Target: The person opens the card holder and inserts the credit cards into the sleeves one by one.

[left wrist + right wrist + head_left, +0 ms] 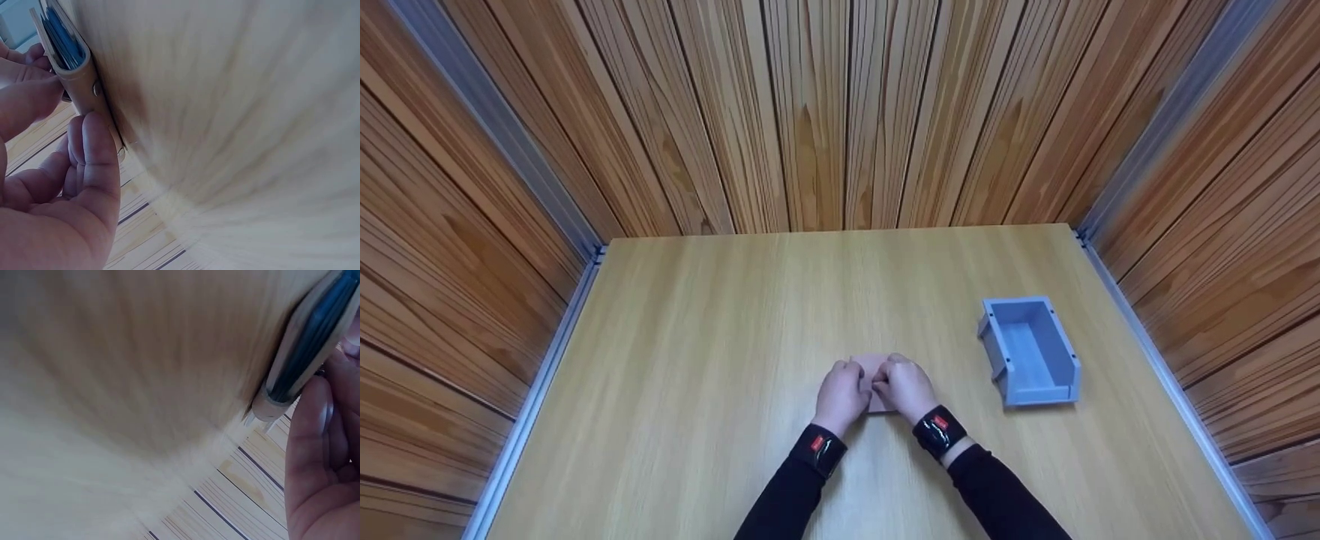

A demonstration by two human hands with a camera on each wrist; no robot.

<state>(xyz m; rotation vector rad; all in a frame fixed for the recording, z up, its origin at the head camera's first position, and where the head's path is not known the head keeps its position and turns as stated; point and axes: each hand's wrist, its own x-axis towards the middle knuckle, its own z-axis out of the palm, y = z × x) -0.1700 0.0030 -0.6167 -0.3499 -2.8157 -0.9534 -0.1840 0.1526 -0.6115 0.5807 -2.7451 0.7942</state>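
A small pinkish-tan card holder [880, 404] lies on the table between the two hands, partly covered by them. In the left wrist view its rounded spine [84, 87] bears a round metal stud, and blue leaves show between the covers. My left hand [841, 395] grips it from the left, with curled fingers [98, 140] against the spine. From the right, my right hand [906, 385] pinches at its upper side near the middle. The right wrist view shows the holder's open edge with the blue leaves [312, 337]; what the right fingertips pinch exactly is hidden.
A blue-grey plastic bin [1031, 352] stands on the wooden table [720, 322] to the right of the hands. Wood-plank walls [810, 112] with metal edge rails [1170, 375] enclose the table at the back and both sides.
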